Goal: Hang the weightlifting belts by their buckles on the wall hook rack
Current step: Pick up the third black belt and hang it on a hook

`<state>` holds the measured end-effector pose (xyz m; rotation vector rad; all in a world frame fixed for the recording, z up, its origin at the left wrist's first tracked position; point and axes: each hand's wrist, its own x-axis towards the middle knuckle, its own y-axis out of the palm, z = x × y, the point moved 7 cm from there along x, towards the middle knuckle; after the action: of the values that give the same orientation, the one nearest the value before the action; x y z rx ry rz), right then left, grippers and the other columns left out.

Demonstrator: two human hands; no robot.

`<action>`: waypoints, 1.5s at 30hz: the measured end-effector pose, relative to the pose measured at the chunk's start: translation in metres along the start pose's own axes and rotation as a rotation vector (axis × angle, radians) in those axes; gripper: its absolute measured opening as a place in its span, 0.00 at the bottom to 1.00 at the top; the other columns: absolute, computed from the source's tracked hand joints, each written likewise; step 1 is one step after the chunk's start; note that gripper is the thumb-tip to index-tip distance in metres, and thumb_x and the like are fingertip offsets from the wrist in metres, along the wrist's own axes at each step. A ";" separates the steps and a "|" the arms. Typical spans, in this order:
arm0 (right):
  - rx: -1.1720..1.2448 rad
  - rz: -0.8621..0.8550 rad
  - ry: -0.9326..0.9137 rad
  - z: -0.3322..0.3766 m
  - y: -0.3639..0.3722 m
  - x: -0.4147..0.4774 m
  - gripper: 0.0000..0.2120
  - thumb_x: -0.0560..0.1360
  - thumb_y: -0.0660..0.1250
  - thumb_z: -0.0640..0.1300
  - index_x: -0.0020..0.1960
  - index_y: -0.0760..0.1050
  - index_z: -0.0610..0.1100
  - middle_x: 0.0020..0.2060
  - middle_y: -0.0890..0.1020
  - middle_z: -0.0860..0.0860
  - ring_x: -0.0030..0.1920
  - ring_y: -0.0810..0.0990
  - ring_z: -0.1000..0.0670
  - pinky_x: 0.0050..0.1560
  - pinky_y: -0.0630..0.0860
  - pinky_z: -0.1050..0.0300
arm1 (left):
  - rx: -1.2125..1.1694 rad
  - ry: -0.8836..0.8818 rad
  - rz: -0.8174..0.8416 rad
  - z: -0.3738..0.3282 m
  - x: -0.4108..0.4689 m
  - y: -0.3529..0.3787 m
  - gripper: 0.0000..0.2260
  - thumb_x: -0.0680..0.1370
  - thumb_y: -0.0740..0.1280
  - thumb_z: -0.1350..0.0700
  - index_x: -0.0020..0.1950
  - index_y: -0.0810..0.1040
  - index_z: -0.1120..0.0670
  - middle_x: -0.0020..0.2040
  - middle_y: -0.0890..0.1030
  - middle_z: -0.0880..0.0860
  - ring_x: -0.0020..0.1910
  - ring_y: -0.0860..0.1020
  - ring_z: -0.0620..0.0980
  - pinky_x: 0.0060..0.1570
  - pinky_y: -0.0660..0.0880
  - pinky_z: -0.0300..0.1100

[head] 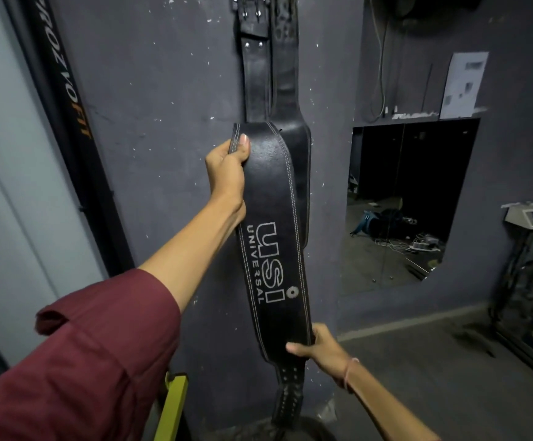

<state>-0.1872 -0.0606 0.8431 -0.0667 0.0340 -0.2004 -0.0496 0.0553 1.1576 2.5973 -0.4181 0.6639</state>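
Hands grip a wide, stitched black leather belt (274, 237) mid-frame, left hand (227, 173) closed above, right hand (322, 348) below, against the scuffed grey wall (163, 90).

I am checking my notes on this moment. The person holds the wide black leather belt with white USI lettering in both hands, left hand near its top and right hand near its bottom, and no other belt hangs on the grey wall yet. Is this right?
One detail is wrong. The head view shows another worn black leather belt already hanging on the grey wall, behind the wide black leather belt with white USI lettering. The left hand near its top and the right hand near its bottom are as you wrote.
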 end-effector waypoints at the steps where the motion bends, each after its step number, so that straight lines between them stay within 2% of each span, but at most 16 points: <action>1: 0.012 -0.017 -0.052 0.021 -0.001 0.007 0.16 0.72 0.74 0.37 0.58 0.78 0.40 0.54 0.85 0.45 0.56 0.83 0.45 0.56 0.80 0.53 | -0.007 -0.018 0.014 0.003 0.004 -0.002 0.12 0.73 0.70 0.50 0.37 0.70 0.52 0.39 0.66 0.53 0.41 0.64 0.53 0.44 0.61 0.49; 3: 0.098 -0.064 -0.230 0.089 -0.003 0.021 0.17 0.73 0.72 0.37 0.61 0.76 0.38 0.56 0.84 0.44 0.58 0.82 0.43 0.59 0.79 0.49 | -0.011 -0.035 0.054 0.006 0.008 0.001 0.13 0.72 0.71 0.47 0.45 0.74 0.55 0.44 0.70 0.54 0.44 0.67 0.54 0.47 0.64 0.51; 7: 0.256 -0.165 -0.582 0.235 -0.011 0.031 0.14 0.77 0.67 0.34 0.62 0.75 0.39 0.57 0.83 0.41 0.56 0.83 0.43 0.59 0.79 0.46 | -0.011 0.005 0.156 -0.002 -0.002 0.022 0.09 0.78 0.67 0.55 0.48 0.78 0.61 0.44 0.77 0.60 0.45 0.74 0.55 0.49 0.72 0.52; 10: 0.327 -0.245 -0.673 0.275 -0.016 0.037 0.15 0.76 0.67 0.32 0.62 0.74 0.33 0.57 0.81 0.35 0.56 0.82 0.37 0.58 0.79 0.41 | 0.068 0.067 0.184 -0.016 -0.001 0.026 0.12 0.79 0.68 0.53 0.52 0.79 0.63 0.47 0.82 0.61 0.47 0.80 0.54 0.53 0.78 0.53; 13: 0.410 -0.339 -0.695 0.284 -0.019 0.038 0.12 0.74 0.68 0.31 0.57 0.75 0.30 0.50 0.83 0.36 0.50 0.82 0.41 0.56 0.80 0.43 | 0.148 0.090 0.232 -0.002 -0.023 0.017 0.10 0.78 0.71 0.57 0.56 0.81 0.59 0.52 0.85 0.58 0.50 0.84 0.51 0.53 0.81 0.48; 18: 0.492 -0.406 -0.668 0.293 -0.028 0.036 0.08 0.74 0.67 0.29 0.53 0.77 0.31 0.39 0.82 0.43 0.38 0.82 0.47 0.42 0.82 0.53 | 0.303 -0.072 0.249 0.099 -0.105 -0.026 0.07 0.73 0.76 0.59 0.47 0.82 0.51 0.42 0.86 0.46 0.42 0.84 0.42 0.46 0.80 0.39; 22: 0.525 -0.410 -0.679 0.295 -0.035 0.036 0.10 0.74 0.67 0.29 0.55 0.76 0.29 0.42 0.83 0.41 0.41 0.83 0.44 0.45 0.82 0.49 | 0.378 -0.294 0.263 0.171 -0.170 -0.070 0.17 0.64 0.78 0.43 0.46 0.83 0.50 0.42 0.87 0.46 0.49 0.85 0.52 0.44 0.80 0.37; 24: 0.533 -0.404 -0.685 0.290 -0.036 0.036 0.11 0.74 0.67 0.30 0.56 0.76 0.29 0.44 0.82 0.40 0.43 0.82 0.43 0.48 0.82 0.47 | 0.365 -0.252 0.224 0.160 -0.168 -0.066 0.16 0.66 0.77 0.42 0.46 0.83 0.51 0.40 0.87 0.45 0.45 0.85 0.45 0.41 0.78 0.34; 26: 0.538 -0.397 -0.675 0.284 -0.033 0.037 0.10 0.74 0.67 0.30 0.55 0.76 0.29 0.44 0.82 0.40 0.43 0.82 0.44 0.47 0.82 0.48 | 0.313 -0.145 0.180 0.126 -0.145 -0.048 0.05 0.73 0.74 0.52 0.46 0.83 0.52 0.38 0.86 0.43 0.40 0.83 0.37 0.40 0.77 0.32; 28: 0.552 -0.396 -0.656 0.282 -0.030 0.037 0.09 0.74 0.67 0.30 0.55 0.76 0.30 0.43 0.82 0.40 0.42 0.82 0.44 0.45 0.82 0.50 | 0.291 -0.052 0.148 0.087 -0.121 -0.033 0.02 0.76 0.72 0.57 0.46 0.83 0.55 0.39 0.85 0.44 0.38 0.83 0.37 0.38 0.78 0.32; 31: 0.595 -0.418 -0.635 0.286 -0.034 0.035 0.09 0.74 0.66 0.29 0.54 0.76 0.29 0.41 0.82 0.40 0.38 0.82 0.45 0.40 0.81 0.53 | 0.311 -0.067 0.201 0.087 -0.116 -0.032 0.03 0.73 0.75 0.55 0.44 0.84 0.52 0.39 0.86 0.47 0.40 0.85 0.43 0.40 0.80 0.37; 35: 0.580 -0.406 -0.659 0.291 -0.039 0.027 0.10 0.74 0.65 0.28 0.55 0.76 0.29 0.40 0.82 0.42 0.36 0.83 0.49 0.37 0.80 0.56 | 0.410 -0.287 0.254 0.159 -0.168 -0.065 0.21 0.64 0.80 0.46 0.52 0.83 0.55 0.47 0.87 0.51 0.51 0.85 0.53 0.48 0.82 0.41; 37: 0.539 -0.404 -0.682 0.292 -0.038 0.024 0.09 0.74 0.65 0.28 0.55 0.76 0.29 0.39 0.82 0.43 0.36 0.83 0.49 0.38 0.80 0.56 | 0.385 -0.312 0.211 0.164 -0.183 -0.067 0.20 0.65 0.77 0.45 0.50 0.83 0.56 0.46 0.86 0.51 0.51 0.85 0.56 0.43 0.80 0.35; 41: 0.453 -0.377 -0.685 0.283 -0.033 0.021 0.09 0.74 0.67 0.30 0.54 0.76 0.30 0.41 0.83 0.42 0.41 0.82 0.46 0.43 0.81 0.51 | 0.242 -0.212 0.094 0.101 -0.148 -0.033 0.15 0.77 0.68 0.48 0.51 0.81 0.60 0.41 0.85 0.47 0.40 0.84 0.39 0.36 0.77 0.29; 43: 0.380 -0.319 -0.659 0.272 -0.024 0.016 0.10 0.74 0.67 0.30 0.55 0.76 0.31 0.45 0.83 0.39 0.44 0.82 0.42 0.47 0.82 0.47 | 0.179 -0.133 0.052 0.061 -0.110 -0.012 0.15 0.79 0.68 0.45 0.49 0.81 0.58 0.39 0.85 0.48 0.39 0.83 0.41 0.38 0.79 0.36; 45: 0.315 -0.246 -0.641 0.260 -0.015 0.009 0.11 0.74 0.67 0.30 0.56 0.76 0.31 0.48 0.83 0.37 0.46 0.82 0.40 0.50 0.81 0.43 | 0.155 -0.136 -0.018 0.034 -0.064 -0.005 0.25 0.72 0.68 0.34 0.46 0.78 0.58 0.41 0.82 0.52 0.41 0.81 0.49 0.43 0.80 0.47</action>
<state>-0.1704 -0.0606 1.1032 0.1817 -0.6465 -0.4202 -0.0882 0.0551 1.0964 2.8009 -0.3983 0.5338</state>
